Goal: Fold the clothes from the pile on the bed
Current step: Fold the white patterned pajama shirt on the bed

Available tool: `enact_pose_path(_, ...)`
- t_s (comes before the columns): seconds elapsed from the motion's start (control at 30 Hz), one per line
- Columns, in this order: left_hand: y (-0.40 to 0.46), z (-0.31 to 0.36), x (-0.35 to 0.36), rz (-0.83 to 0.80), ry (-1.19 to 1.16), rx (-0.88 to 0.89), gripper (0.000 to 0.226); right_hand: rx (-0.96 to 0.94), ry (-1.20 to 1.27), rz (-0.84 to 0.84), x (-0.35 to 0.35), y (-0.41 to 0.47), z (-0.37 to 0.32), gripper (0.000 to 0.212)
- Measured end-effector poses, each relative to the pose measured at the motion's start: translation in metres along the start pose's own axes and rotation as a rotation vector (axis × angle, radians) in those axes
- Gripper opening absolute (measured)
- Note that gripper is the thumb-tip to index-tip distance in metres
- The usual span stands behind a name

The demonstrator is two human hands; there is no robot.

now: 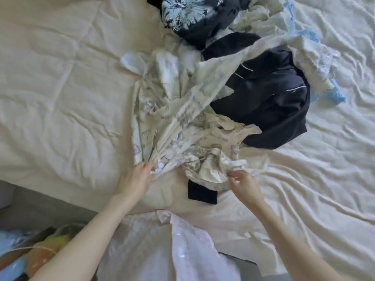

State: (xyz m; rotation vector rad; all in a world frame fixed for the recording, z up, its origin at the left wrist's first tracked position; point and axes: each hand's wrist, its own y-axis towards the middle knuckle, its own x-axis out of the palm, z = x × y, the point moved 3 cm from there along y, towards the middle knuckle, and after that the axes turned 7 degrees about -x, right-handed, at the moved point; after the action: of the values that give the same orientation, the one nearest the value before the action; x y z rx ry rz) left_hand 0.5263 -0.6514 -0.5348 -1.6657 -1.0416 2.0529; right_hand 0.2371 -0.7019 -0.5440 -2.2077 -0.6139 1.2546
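Note:
A cream garment with a faint grey-blue print [176, 110] stretches from the pile toward me across the bed [60, 88]. My left hand [138, 177] grips its bunched edge near a white button. My right hand [241, 183] pinches another crumpled part of the same garment. Behind it lies the pile: a dark navy garment with thin white piping [269, 102], a navy piece with a light-blue flower print [188, 15], and pale lacy and light-blue fabric [316, 63].
A small folded black item [203, 192] lies on the bed just below the cream garment. A pale pink shirt [182, 246] is on my body near the bed's edge. Colourful objects [30, 250] sit on the floor at lower left.

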Motion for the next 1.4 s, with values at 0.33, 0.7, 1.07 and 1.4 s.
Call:
enact_pose_path(0.33,0.001,0.007,0.023,-0.073,-0.022,0.011,0.029,-0.215,-0.337,0.370,-0.022,0.082,-0.066,0.050)
enact_pose_path(0.7,0.004,0.061,-0.033,0.253,-0.412,0.375,0.060,-0.371,0.072,0.261,-0.013,0.030,-0.078,0.011)
enact_pose_path(1.07,-0.021,0.097,-0.082,0.091,-0.711,0.362,0.004,-0.389,0.254,0.454,-0.061,-0.037,-0.089,0.028)
enact_pose_path(1.4,-0.109,0.008,-0.221,0.235,-1.179,0.247,0.027,-0.381,0.225,0.540,-0.119,-0.058,-0.177,0.052)
